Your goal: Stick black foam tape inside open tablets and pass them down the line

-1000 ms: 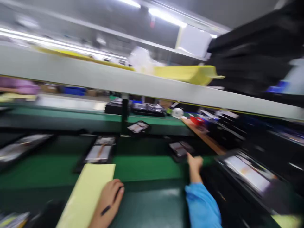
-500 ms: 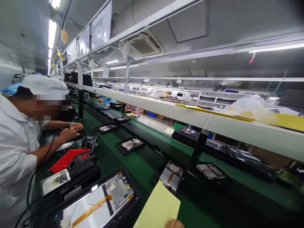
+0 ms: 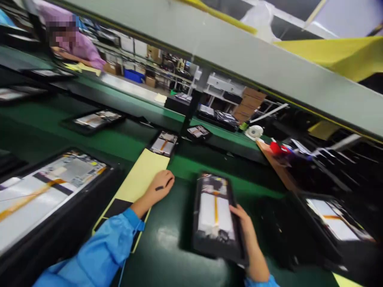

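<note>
My right hand [image 3: 247,227] grips the right edge of an opened tablet in a black tray [image 3: 216,213], above the green bench. White battery panels, an orange ribbon cable and a circuit board show inside it. My left hand [image 3: 161,186] rests at the right edge of a yellow sheet [image 3: 140,175], its fingers curled; what is in them, if anything, is hidden. A small black strip lies across the back of that hand. Black rectangular pieces [image 3: 118,208] lie on the sheet's near part, beside my blue left sleeve.
A larger-looking opened tablet [image 3: 56,187] lies at the left on black foam. More opened tablets [image 3: 95,118] sit along the green bench [image 3: 155,247]. Another tablet [image 3: 333,219] rests on a black stack at right. A white shelf beam [image 3: 209,36] crosses above. A co-worker [image 3: 79,44] sits far left.
My view has swung right and down. Both blue-sleeved arms are now visible, and the right hand holds a tablet. The nearby co-worker in white has left the view.
</note>
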`<state>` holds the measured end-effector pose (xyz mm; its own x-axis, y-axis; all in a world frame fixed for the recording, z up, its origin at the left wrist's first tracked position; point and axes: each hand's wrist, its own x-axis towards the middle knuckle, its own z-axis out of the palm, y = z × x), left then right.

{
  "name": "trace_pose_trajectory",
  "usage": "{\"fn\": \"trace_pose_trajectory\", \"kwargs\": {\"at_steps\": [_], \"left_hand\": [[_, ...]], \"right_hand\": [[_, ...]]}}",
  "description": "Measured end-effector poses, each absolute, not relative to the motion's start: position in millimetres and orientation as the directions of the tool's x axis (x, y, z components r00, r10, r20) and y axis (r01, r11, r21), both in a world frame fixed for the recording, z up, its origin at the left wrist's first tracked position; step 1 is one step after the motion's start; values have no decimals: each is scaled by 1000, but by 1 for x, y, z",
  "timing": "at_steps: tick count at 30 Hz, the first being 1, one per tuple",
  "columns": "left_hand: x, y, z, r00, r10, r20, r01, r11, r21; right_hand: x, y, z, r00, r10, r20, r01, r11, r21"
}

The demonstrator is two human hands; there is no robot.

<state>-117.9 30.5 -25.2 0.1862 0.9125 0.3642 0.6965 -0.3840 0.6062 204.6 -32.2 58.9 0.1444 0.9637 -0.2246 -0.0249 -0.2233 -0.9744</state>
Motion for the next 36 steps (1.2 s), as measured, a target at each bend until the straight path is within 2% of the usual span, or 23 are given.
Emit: {"fn": "trace_pose_trajectory", "kwargs": {"at_steps": [2, 4, 6, 8, 9, 10, 12, 14, 17, 23, 27, 29, 30, 33, 34, 36], "left_hand": [[-120, 29, -22, 220, 900, 377, 722, -410, 557], [-119, 23, -13, 248, 886, 393, 762, -429, 485], [-115, 13, 2, 291, 870, 398, 797, -450, 402], [-107, 1, 19, 354, 855, 379, 817, -480, 320], [-102, -6, 28, 385, 848, 363, 823, -494, 282], [-96, -14, 37, 412, 843, 345, 827, -505, 246], [-86, -29, 53, 440, 842, 313, 842, -508, 181], [-79, -44, 67, 441, 850, 288, 863, -489, 122], [-73, -61, 81, 433, 866, 252, 888, -457, 46], [-61, -78, 82, 421, 881, 215, 905, -422, -44], [-57, -78, 71, 441, 873, 207, 897, -439, -59], [-60, -78, 64, 448, 870, 205, 893, -447, -53], [-63, -79, 60, 459, 862, 213, 886, -462, -39], [-69, -89, 44, 573, 774, 270, 780, -616, 109], [-69, -95, 38, 626, 724, 291, 706, -684, 182], [-65, -110, 28, 704, 631, 326, 554, -775, 304]], "right_hand": [[210, -55, 34, 117, 950, -290, -22, -290, -957], [202, -63, 20, 90, 969, -230, 38, -234, -972], [188, -63, 23, 160, 987, 19, 215, -16, -977], [170, -64, 40, 178, 926, 333, 428, 232, -874], [160, -65, 50, 115, 898, 425, 483, 323, -814], [148, -67, 60, 8, 895, 447, 487, 387, -783], [124, -72, 74, -196, 921, 337, 396, 389, -832], [103, -77, 79, -256, 949, 182, 280, 254, -926], [84, -84, 74, -253, 966, 51, 107, 80, -991], [82, -105, 66, -209, 978, -10, -4, -11, -1000], [99, -125, 73, -238, 970, 48, -19, 45, -999], [119, -133, 77, -142, 984, 102, -39, 98, -994], [132, -136, 77, -41, 991, 128, -47, 126, -991], [170, -147, 70, 298, 931, 209, 17, 214, -977], [180, -151, 64, 349, 907, 236, 72, 225, -972], [192, -161, 49, 329, 906, 267, 202, 209, -957]]}}
